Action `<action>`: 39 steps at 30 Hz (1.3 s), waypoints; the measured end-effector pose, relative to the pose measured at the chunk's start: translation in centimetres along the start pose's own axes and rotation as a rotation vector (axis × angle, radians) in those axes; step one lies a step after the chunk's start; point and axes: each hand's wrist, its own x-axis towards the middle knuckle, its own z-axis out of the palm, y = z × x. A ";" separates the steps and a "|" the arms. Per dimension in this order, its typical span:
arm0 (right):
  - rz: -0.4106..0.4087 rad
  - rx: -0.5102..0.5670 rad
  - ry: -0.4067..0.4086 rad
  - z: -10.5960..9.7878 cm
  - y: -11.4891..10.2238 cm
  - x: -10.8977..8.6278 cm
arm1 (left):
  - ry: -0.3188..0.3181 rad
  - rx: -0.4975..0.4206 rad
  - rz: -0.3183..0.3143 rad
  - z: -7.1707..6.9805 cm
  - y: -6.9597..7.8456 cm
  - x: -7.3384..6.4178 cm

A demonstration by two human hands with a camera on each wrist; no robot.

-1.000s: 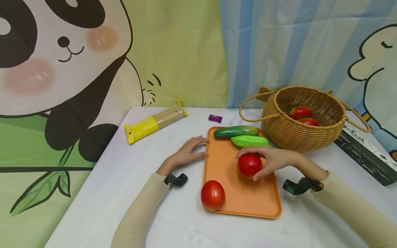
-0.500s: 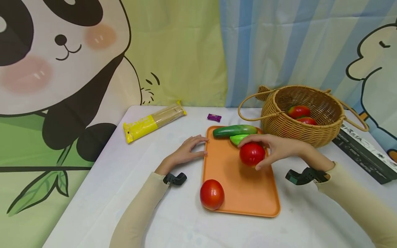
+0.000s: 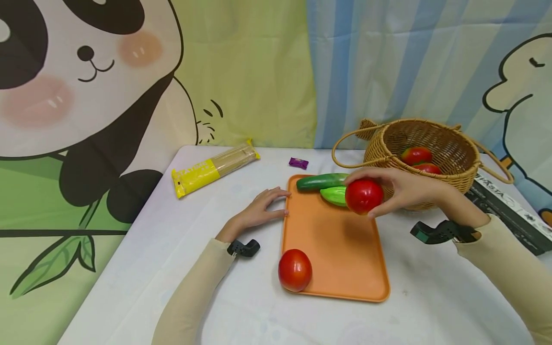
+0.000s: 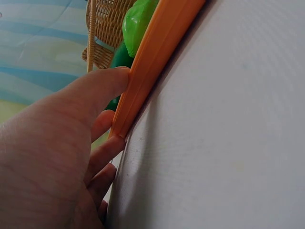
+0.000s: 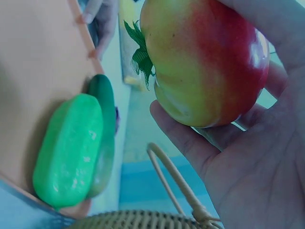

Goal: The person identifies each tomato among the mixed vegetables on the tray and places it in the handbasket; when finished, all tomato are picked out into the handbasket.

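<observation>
My right hand (image 3: 405, 189) grips a red tomato (image 3: 364, 197) above the far right part of the orange tray (image 3: 336, 254). In the right wrist view the yellow-green underside of this tomato and its green leafy stem end show. My left hand (image 3: 259, 210) touches the tray's left edge with its thumb and fingertips, the fingers loosely bent. Across the tray's far end lie a dark green cucumber (image 3: 319, 182) and a lighter green, bumpy vegetable (image 5: 69, 150), both partly hidden by the right hand and tomato in the head view. Another tomato (image 3: 295, 270) sits on the near left corner.
A wicker basket (image 3: 457, 184) with red fruits (image 3: 417, 155) inside stands at the back right, its handle reaching toward the tray. Beside it lies a black pasta box (image 3: 509, 211). A yellow noodle packet (image 3: 196, 178) and a small purple wrapped sweet (image 3: 298, 163) lie at the back.
My right hand has lifted the tomato off the tray and carried it away from me and to the right, toward the basket. The left hand stays at the tray's edge.
</observation>
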 end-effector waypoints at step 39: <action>0.019 -0.045 0.527 -4.7 1.3 -4.1 | 0.011 -0.003 0.035 0.1 -0.1 -0.2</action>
